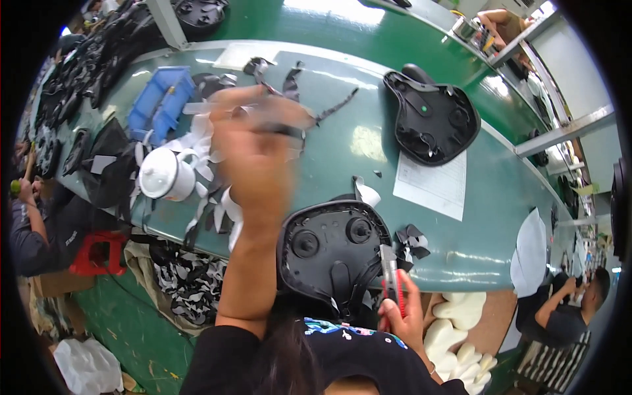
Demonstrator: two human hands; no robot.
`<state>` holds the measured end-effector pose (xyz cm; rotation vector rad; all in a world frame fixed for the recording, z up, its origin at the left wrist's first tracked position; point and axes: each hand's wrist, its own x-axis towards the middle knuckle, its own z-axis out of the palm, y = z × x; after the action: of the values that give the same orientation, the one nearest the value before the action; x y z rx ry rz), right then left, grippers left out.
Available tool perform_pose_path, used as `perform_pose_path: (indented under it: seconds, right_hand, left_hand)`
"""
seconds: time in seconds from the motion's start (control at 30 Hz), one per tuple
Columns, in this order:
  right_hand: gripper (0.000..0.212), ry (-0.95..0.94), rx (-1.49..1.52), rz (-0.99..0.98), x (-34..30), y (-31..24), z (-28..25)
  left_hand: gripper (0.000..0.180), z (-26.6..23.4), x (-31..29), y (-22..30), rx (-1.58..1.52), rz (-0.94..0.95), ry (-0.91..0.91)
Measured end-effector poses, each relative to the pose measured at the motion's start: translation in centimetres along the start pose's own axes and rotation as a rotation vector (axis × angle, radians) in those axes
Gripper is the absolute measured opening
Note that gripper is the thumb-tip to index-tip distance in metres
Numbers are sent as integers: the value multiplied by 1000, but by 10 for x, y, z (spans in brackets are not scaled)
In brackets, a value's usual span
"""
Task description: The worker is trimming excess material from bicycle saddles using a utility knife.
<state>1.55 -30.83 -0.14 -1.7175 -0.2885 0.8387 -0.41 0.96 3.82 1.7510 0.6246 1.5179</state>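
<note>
My right hand (407, 308) is closed around a red-handled utility knife (391, 280), its blade pointing up along the right side of a black bicycle saddle (329, 230). The saddle lies underside up at the table's near edge, close to my body. My left arm reaches forward over the table, and my left hand (253, 135) is smeared by motion. A dark, blurred strip shows at its fingers; whether they grip it cannot be made out. Dark and white trimmings (209, 214) lie below that hand. Another saddle (431, 115), also underside up, rests farther off on a printed sheet (431, 184).
A white lidded mug (160, 175) and a blue plastic bin (158, 105) stand on the left of the green table (316, 158). Beneath the edge is a sack of scraps (187, 283); cream-coloured saddle pads (454, 336) lie at lower right. Other people work at both sides.
</note>
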Motion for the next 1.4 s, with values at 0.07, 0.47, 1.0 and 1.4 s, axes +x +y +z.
perform_pose_path:
  seconds: [0.07,0.47,1.0,1.4]
  right_hand:
    - [47,162,-51,-74,18,-5,-4]
    - [36,546,-92,-502,146,-45,-32]
    - [30,40,-20,-183,202,-55,-11]
    - [45,-187,-205,-301,92,-25,-16]
  left_hand:
    - [64,-9,-17,-20,539,-227,-979]
    - [27,34,7,-135,235,-14,-606]
    - [36,-77,-55,-37,-298,-950,-726]
    - [61,-50,-27,-52,-373,-1123,-576]
